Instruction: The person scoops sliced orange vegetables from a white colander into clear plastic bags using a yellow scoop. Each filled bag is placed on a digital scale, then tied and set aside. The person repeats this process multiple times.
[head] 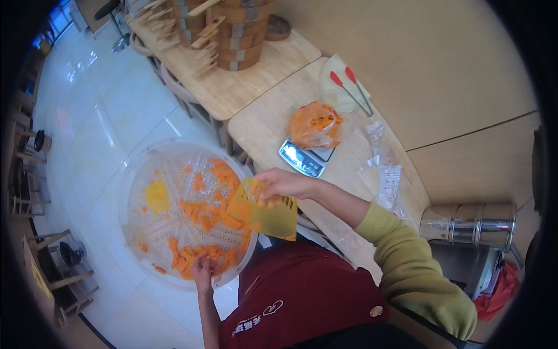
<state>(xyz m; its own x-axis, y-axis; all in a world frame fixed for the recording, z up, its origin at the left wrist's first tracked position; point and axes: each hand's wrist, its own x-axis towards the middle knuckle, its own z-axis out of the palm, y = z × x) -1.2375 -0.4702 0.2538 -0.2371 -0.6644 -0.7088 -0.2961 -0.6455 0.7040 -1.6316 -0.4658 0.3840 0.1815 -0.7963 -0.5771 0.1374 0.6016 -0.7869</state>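
Observation:
A large round white perforated plastic basket is before me, with soft orange food pieces scattered over its bottom. My right hand grips a translucent yellow plastic scraper by its slotted end, above the basket's right rim. Orange bits cling around the scraper and the fingers. At the near edge, my left hand is among a heap of orange pieces, its fingers curled; whether they hold a piece is not clear. Another flat yellow piece, probably a second scraper, lies in the basket's far left part.
On the wooden table, a clear bag of orange pieces rests on a digital scale. Beyond are red-tipped tongs and plastic packaging. Stacked bamboo steamers stand farther off. A metal cylinder is at right.

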